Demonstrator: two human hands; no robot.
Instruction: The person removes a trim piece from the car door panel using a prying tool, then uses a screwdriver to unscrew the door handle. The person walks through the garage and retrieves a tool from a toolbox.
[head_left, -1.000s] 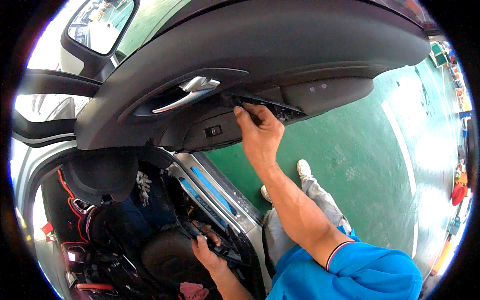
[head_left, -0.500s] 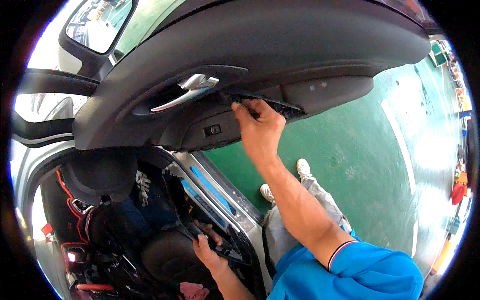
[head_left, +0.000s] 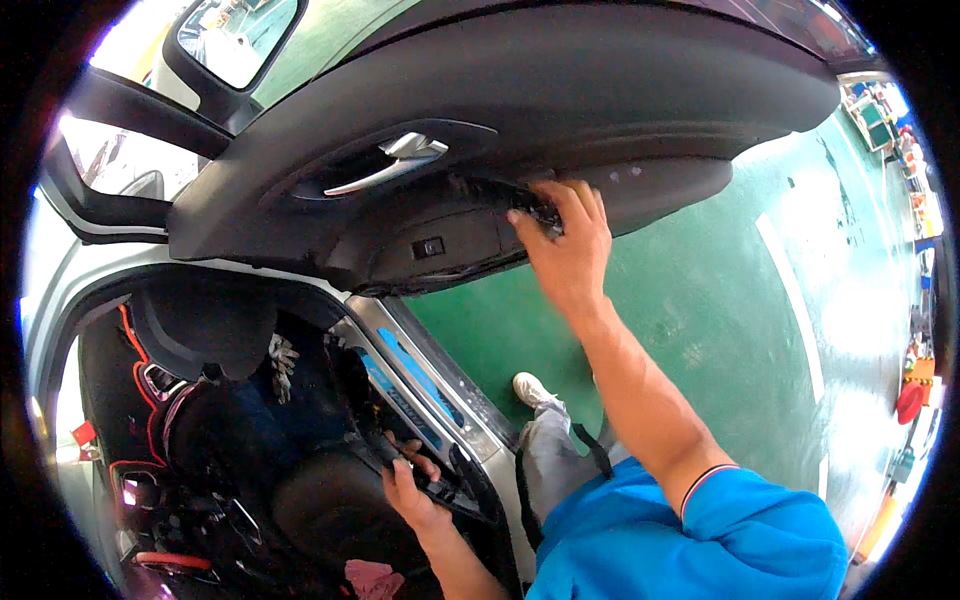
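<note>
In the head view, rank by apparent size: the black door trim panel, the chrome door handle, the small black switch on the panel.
1. Black door trim panel
2. Chrome door handle
3. Small black switch

Right hand (head_left: 568,250) at door panel (head_left: 520,110) recess, left hand (head_left: 410,490) on seat edge (head_left: 330,500).

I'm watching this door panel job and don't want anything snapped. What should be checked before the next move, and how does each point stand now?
1. Right hand gripping the black switch unit at the door panel: ok.
2. Switch unit free of its opening: cannot tell, fingers cover it.
3. Left hand steadied on the dark part by the door sill: ok.
4. Door handle untouched: ok.
5. Wiring behind the switch slack: cannot tell.
</note>
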